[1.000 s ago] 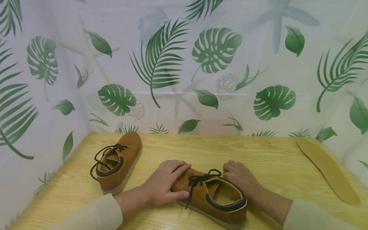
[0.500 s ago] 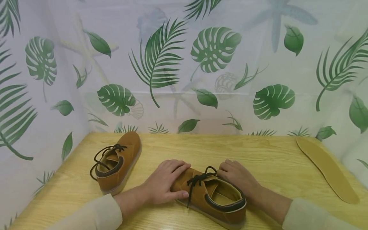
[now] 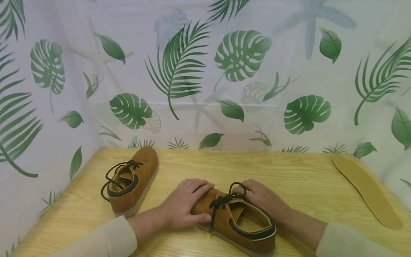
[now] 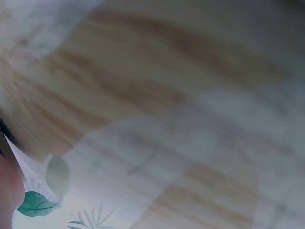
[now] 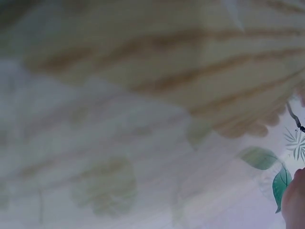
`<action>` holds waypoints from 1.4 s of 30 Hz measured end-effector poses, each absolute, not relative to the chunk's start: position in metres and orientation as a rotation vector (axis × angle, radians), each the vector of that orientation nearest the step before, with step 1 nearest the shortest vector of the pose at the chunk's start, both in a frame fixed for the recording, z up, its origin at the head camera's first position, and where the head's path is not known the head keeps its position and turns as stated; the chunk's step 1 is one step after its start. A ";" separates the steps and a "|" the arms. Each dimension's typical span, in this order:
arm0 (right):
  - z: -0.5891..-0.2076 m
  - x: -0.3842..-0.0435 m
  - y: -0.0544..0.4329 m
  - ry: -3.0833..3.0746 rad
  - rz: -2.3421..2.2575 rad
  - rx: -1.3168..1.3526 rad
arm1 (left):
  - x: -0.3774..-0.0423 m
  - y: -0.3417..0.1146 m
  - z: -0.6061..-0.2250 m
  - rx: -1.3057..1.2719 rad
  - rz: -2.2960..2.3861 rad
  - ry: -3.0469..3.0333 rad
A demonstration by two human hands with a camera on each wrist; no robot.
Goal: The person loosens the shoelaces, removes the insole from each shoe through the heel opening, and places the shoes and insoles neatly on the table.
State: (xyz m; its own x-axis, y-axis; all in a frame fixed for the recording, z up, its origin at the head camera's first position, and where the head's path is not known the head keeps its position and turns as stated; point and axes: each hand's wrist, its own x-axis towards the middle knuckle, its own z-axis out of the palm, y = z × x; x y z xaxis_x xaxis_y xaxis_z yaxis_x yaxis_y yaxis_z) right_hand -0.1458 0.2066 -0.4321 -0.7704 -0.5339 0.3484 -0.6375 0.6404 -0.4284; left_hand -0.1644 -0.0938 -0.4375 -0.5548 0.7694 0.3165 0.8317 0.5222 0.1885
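Left hand (image 3: 182, 205) round brown shoe (image 3: 223, 222) at toe, right hand (image 3: 264, 199) alongside, its grip unclear.

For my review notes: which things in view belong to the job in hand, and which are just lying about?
Job in hand:
- middle shoe, gripped at the toe by the left hand
- its black laces, with the right hand close by

Apparently lying about:
- other shoe, in neither hand
- insole-shaped piece, possibly related
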 end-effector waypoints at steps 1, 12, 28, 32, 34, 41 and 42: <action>-0.429 -0.145 0.205 -2.741 0.921 0.870 | -0.164 -0.094 -0.437 -1.367 -0.473 -2.566; -0.429 -0.147 0.207 -2.321 0.510 1.168 | -0.164 -0.093 -0.433 -1.379 -0.457 -2.558; -0.434 -0.152 0.214 -2.064 0.276 1.197 | -0.163 -0.094 -0.435 -1.375 -0.455 -2.561; -0.434 -0.152 0.215 -2.070 0.265 1.188 | -0.163 -0.094 -0.436 -1.371 -0.445 -2.572; -0.435 -0.152 0.215 -2.067 0.257 1.182 | -0.164 -0.094 -0.436 -1.367 -0.442 -2.573; -0.436 -0.155 0.215 -1.986 0.255 1.186 | -0.164 -0.093 -0.434 -1.371 -0.443 -2.557; -0.436 -0.156 0.215 -1.986 0.258 1.185 | -0.164 -0.093 -0.434 -1.371 -0.440 -2.559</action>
